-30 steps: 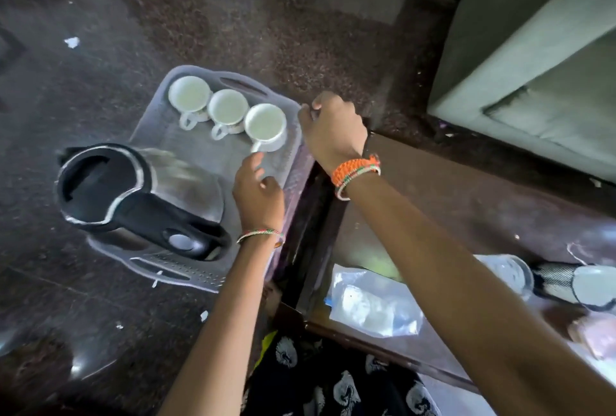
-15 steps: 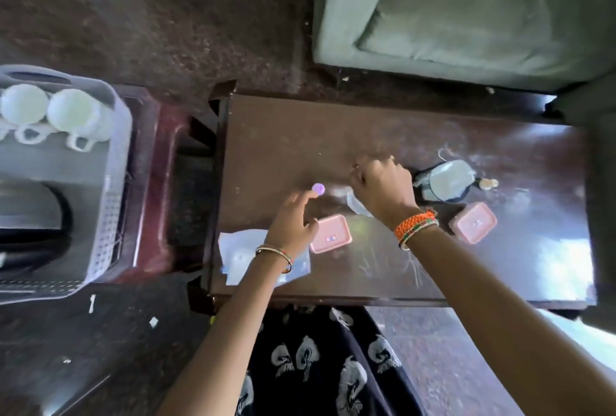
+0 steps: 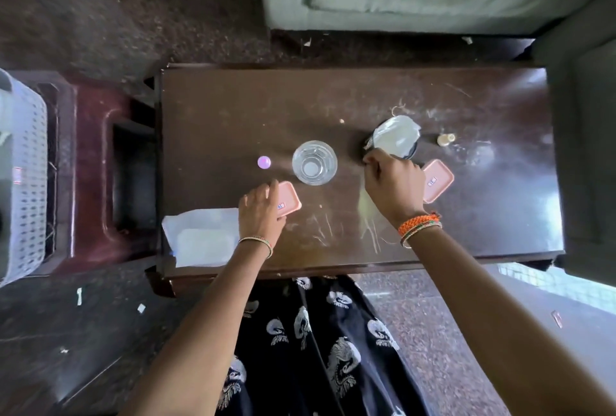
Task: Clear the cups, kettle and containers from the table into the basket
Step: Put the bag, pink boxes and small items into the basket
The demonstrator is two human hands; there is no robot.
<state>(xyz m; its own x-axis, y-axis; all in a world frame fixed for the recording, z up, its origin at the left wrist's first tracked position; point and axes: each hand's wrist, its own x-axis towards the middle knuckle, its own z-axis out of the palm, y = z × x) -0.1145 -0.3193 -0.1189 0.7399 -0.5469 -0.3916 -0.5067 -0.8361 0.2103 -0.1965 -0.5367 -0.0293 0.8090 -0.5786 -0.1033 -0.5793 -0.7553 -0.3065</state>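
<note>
On the table (image 3: 233, 105), near its front edge, a pink box (image 3: 289, 201) sits low and flat with a small label on its lid, its corners rounded; the left hand (image 3: 261, 212) lies over its left side, fingers loosely spread and laid flat, not yet curled under anything. A second pink box (image 3: 439, 180) lies just right of the right hand (image 3: 393, 187), whose fingers are bunched at the edge of a round tin (image 3: 396, 136) with a pale crumpled cover; whether they grip it I cannot tell. Between the hands stands a clear glass (image 3: 314, 162), with a small purple cap (image 3: 264, 162) to its left. The step looks like gathering the containers; next each hand needs a firm pinch, then a carry left to the basket (image 3: 28, 162), well apart on a stool (image 3: 90, 149).
</note>
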